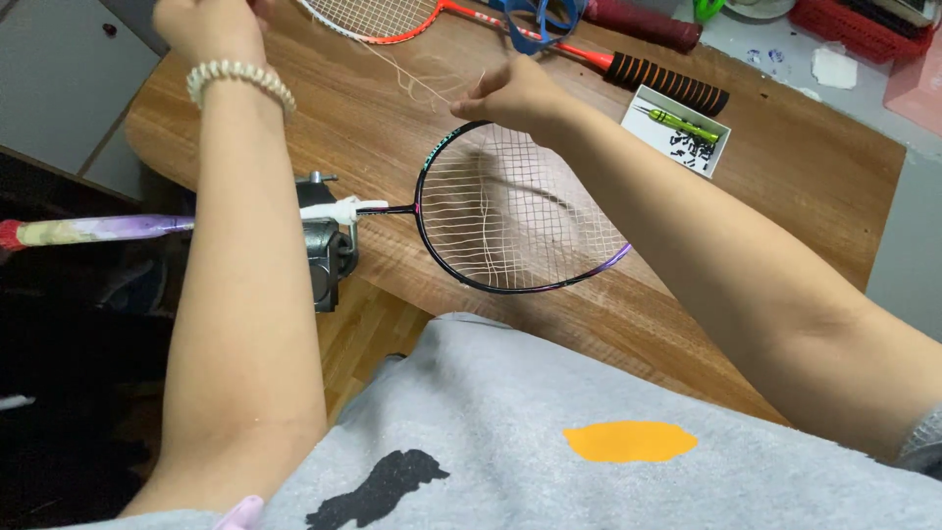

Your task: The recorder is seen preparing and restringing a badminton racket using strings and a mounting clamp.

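Wooden tabletop [805,186] with a rounded near edge fills the view, with grey cabinet fronts beyond its left end and a pale floor past its right end. All positions below are given relative to the black-framed badminton racket [510,211], which lies across the near edge of the table, head to the right.

Left of the racket head, its pale purple handle [98,229] extends off the table edge. A grey metal clamp [327,250] grips the shaft just left of the head.

Above and left of the racket head, the left hand [209,25] is raised near the top edge of the view, a beaded bracelet [240,80] on its wrist. Fingers are partly cut off by the frame; whether they are clenched cannot be told.

Loose white string [417,83] runs from the top of the racket head up and to the left.

At the top rim of the racket head, the right hand [515,95] is closed, fingers pinching the string where it meets the frame.

Beyond the racket head lies an orange-framed racket [392,20] with a black and orange grip. Right of and beyond the head, a small white box [679,129] holds a green-handled tool and small black parts. Farther right, at the table's far corner, stands a red basket [854,25].
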